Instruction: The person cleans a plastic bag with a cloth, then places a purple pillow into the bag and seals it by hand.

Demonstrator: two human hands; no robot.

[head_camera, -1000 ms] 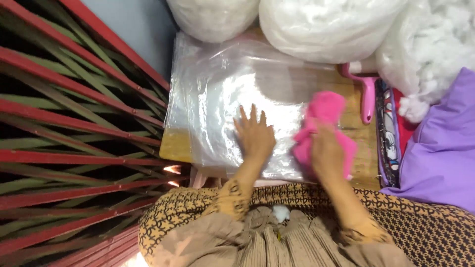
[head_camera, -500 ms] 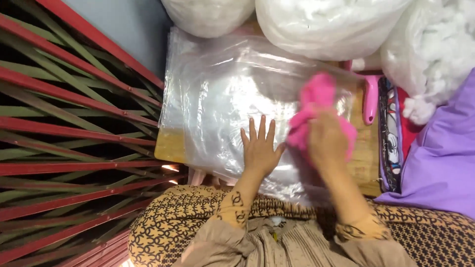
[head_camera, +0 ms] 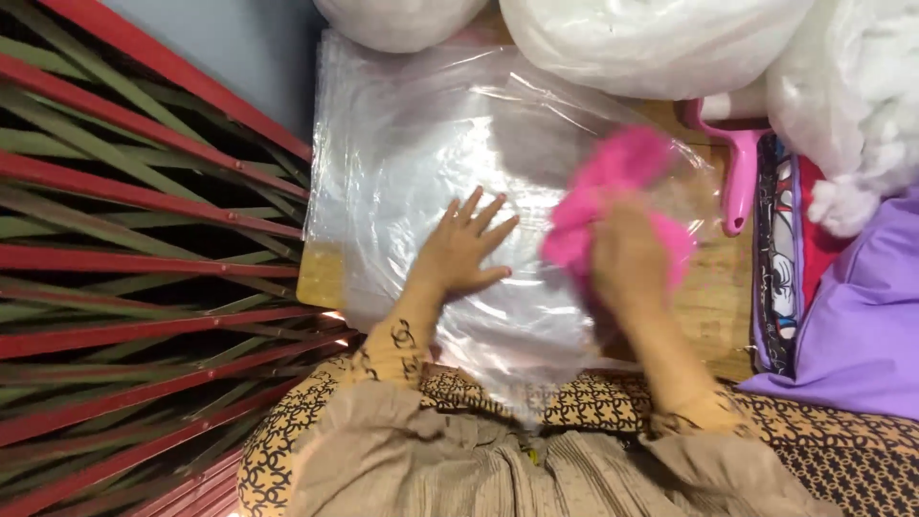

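Clear plastic bag (head_camera: 450,163), flat and rectangular, covers most of the wooden board, w/ its open end toward the person. Two bulging clear sacks of white stuffing sit at its far edge: one top centre (head_camera: 397,19), a larger one top right (head_camera: 651,38). No labels, signs or screens in view.

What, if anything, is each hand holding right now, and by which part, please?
The right hand grips the pink fluffy item by its near end, apparently inside the clear plastic bag. The left hand holds nothing; it lies flat, fingers spread, on the bag.
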